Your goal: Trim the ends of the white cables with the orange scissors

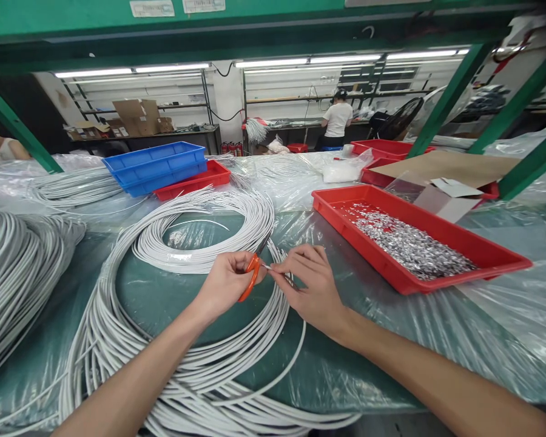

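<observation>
Your left hand (pixel 227 282) is closed around the orange-handled scissors (pixel 255 276), whose dark blades point toward the far edge of the tabletop (pixel 327 376). Your right hand (pixel 313 288) has thumb and forefinger pinched narrow on a thin cable end (pixel 266 267), which bridges the small gap to your left fingertips. Both hands are raised over the middle of the tabletop, above the right side of the white cable coils (pixel 200 261). Judging by this, you are partway through handling 1 end; whether it is finished, I cannot tell, since your fingers hide most of it. Plenty appears to be left: the coils spread down to the tabletop's near edge, and another thick bundle (pixel 25 279) sits at its left side, though their ends are too small or hidden to show which are done. Toward the tabletop's right edge, the red tray (pixel 359 237) holds a heap of small metal pieces (pixel 418 249), many of which look unused. No separate finished pile can be made out.
</observation>
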The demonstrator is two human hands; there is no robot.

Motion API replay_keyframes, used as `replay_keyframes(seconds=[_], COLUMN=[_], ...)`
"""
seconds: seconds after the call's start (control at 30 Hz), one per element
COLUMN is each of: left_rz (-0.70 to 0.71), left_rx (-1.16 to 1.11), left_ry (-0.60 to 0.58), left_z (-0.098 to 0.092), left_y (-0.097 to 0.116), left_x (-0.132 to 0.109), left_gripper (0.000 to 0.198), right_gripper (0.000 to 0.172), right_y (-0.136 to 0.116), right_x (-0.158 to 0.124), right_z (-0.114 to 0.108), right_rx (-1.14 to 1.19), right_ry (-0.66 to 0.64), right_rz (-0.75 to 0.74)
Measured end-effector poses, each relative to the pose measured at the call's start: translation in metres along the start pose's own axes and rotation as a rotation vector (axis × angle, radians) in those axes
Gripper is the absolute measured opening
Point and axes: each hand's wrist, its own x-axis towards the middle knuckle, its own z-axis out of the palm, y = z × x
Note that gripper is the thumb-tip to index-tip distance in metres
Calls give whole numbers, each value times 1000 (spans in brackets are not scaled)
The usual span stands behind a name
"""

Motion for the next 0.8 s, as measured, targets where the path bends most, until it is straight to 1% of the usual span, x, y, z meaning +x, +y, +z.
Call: replay_keyframes(seconds=[0.17,0.27,0.5,0.8], left_rz=[-12,-38,-65,-23], left_rx=[-12,-35,-90,-71], left_ry=[-12,-12,4,-8], left_z=[1,1,0,-1], left_y=[2,5,10,9], left_x=[0,-1,-2,-2], left_gripper=[16,13,10,7], right_gripper=[15,14,14,10], right_y=[-1,-2,-4,-1], right_x=[2,2,2,-1], right_z=[-3,-2,2,1], right_rx=[-180,-191,28,302], right_ry=[9,18,1,-124], right_rz=[-140,-151,16,312])
